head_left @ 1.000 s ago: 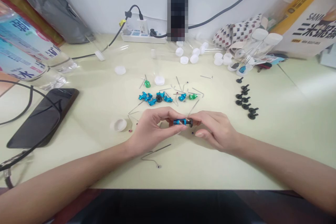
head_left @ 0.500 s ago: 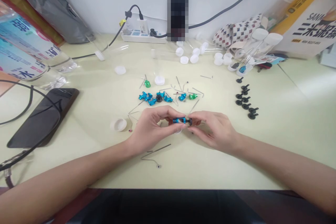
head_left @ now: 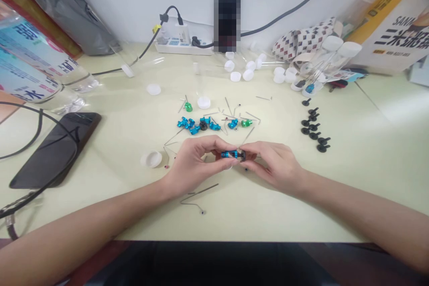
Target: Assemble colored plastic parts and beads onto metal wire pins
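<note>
Between thumb and fingers of my left hand (head_left: 192,161) is a small blue metal fitting (head_left: 230,154), held sideways above the table. My right hand (head_left: 276,163) pinches the round head of a black thumbscrew (head_left: 241,156), whose shaft meets the fitting's right end. How deep the shaft sits inside I cannot tell. Just beyond my hands lie several blue fittings (head_left: 214,126), a black one (head_left: 203,125) and a green one (head_left: 246,123). Thin bent metal rods (head_left: 204,189) are scattered around. More black thumbscrews (head_left: 314,135) lie in a loose line at the right.
A white cap (head_left: 152,159) lies left of my left hand. White-capped clear tubes (head_left: 203,103) stand and lie farther back. On the left are a dark phone (head_left: 56,149), cables and water bottles (head_left: 43,67). A power strip (head_left: 184,48) sits against the wall.
Both hands stay in nearly the same place with the same parts. The fingers of my right hand have shifted very slightly at the thumbscrew's head.
</note>
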`<state>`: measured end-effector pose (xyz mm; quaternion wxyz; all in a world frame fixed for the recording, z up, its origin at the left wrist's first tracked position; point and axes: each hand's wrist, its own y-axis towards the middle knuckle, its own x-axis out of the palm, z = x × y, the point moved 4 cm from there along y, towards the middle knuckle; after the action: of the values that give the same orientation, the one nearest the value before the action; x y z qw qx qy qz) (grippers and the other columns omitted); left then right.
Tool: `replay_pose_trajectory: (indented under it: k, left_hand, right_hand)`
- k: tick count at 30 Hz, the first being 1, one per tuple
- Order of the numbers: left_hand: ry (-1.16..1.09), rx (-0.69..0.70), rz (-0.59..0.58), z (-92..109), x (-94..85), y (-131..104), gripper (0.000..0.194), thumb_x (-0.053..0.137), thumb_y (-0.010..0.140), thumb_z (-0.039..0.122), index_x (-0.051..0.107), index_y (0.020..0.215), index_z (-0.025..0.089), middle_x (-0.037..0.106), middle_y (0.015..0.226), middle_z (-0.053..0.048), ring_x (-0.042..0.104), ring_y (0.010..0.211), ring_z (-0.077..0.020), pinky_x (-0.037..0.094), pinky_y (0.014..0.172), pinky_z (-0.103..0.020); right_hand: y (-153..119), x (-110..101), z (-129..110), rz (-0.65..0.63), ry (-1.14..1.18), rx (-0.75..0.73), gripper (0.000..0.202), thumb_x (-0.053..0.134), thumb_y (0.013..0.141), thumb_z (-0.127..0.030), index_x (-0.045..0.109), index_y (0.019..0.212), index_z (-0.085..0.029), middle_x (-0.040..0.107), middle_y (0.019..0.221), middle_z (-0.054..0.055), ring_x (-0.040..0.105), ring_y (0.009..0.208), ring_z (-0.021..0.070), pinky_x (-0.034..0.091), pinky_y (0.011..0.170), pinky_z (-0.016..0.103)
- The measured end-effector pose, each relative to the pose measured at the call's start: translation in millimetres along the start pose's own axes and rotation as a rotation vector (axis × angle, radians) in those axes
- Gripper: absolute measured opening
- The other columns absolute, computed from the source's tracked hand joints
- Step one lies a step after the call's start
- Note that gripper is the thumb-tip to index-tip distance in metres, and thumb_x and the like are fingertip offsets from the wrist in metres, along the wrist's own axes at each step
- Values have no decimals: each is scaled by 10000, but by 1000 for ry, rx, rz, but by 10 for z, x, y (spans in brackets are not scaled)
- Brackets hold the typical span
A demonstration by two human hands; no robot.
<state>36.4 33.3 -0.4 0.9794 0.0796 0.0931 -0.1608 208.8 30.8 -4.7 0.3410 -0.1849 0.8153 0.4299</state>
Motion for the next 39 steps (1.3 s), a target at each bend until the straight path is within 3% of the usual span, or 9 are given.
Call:
replay_pose_trajectory:
  k: [13,18,25,39]
  left_hand:
    - [2,-2,-4,-1,7,0,156,725,716,159,707,869,182,717,836,-43,660,779,-178,527,708,-294]
    - [10,-7,1,5,2,-1,150,720,721,180,704,870,171,716,839,-55,662,776,-188,535,715,-311]
    - [46,-13,4,26,6,-1,141,714,728,190,710,868,174,710,814,-49,645,725,-167,524,669,-290]
    - [30,-15,-10,7,3,4,154,715,727,189,712,880,178,717,843,-54,658,772,-185,528,703,-305]
  right_hand:
    - [16,-3,0,-10,-14,-5,182,555,874,-248,536,1020,-141,675,835,25,632,698,115,498,621,220]
    - [0,4,9,6,-19,28,255,564,868,-255,503,1099,-167,681,876,18,651,713,106,527,663,219]
    - [6,-13,-17,54,-17,-43,172,545,856,-123,551,1023,-166,688,852,12,649,739,107,518,675,200]
    - [7,-26,-13,46,13,-40,165,548,871,-173,556,1035,-151,693,847,23,645,722,115,508,654,202]
